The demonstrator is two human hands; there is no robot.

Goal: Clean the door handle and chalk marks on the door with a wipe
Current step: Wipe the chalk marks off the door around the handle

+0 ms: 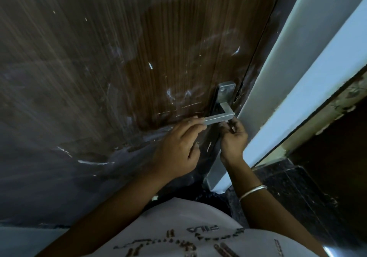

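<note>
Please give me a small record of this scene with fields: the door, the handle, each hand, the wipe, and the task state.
door: dark wood-grain door, white chalk marks and smears still on it
handle: grey metal lever handle on a backplate, near the door frame
left hand: left hand, fingertips pinching the free end of the lever
right hand: right hand, fingers curled below the lever's corner; bangle on wrist
wipe: none clearly visible in either grip
task state: handle being touched; chalk not yet removed
</note>
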